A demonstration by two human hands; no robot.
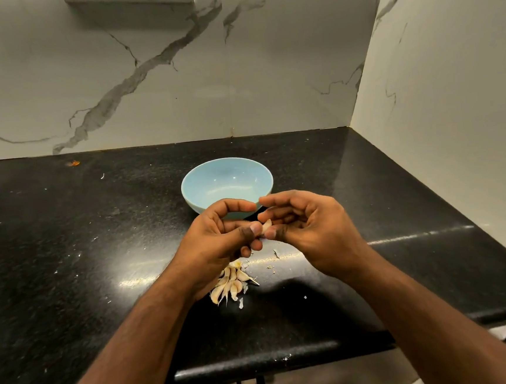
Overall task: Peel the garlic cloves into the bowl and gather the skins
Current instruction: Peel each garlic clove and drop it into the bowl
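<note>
One garlic clove (266,226) sits pinched btwn our left hand (218,234) & right hand (302,227), both grips curled on it, tip up, just this side of the bowl (197,181); unpeeled cloves (230,282) lie on the worktop (67,254) below.

The bowl (227,184) was pale blue, the counter (67,254) speckled black, the wall (174,76) grey-veined white marble, the cloves (230,282) cream.

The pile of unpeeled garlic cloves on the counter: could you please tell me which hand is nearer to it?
Left. The left hand is right above the pile of cloves, its wrist overlapping the pile's edge. The right hand is farther to the right and beyond it.
</note>
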